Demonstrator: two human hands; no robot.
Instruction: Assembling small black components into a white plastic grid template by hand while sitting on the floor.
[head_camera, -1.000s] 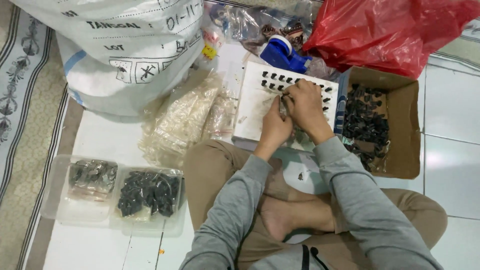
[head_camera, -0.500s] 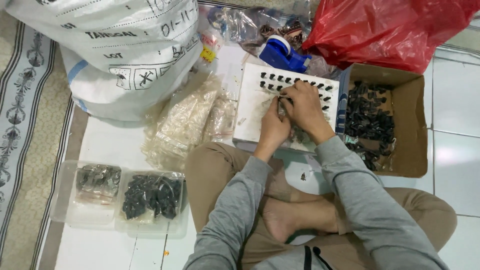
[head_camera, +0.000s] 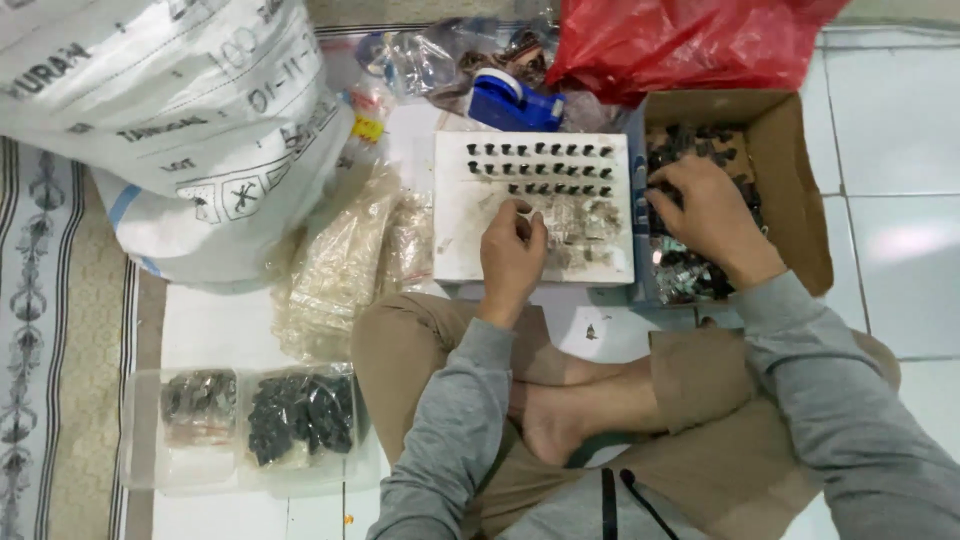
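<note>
White floor tiles (head_camera: 900, 240) hold a cardboard box (head_camera: 800, 200) where the right hand (head_camera: 705, 215) spreads open, left hand (head_camera: 512, 250) curled.

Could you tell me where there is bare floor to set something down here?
Bare tile lies right of the cardboard box, and between the clear tray and the white sack. Around the white board it is crowded with plastic bags.

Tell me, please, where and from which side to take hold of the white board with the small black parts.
Probably grip the white board by its bare left edge, coming from the left: it lies flat, the black parts fill the top rows, the left hand rests at its lower middle, and the cardboard box blocks the right.
</note>
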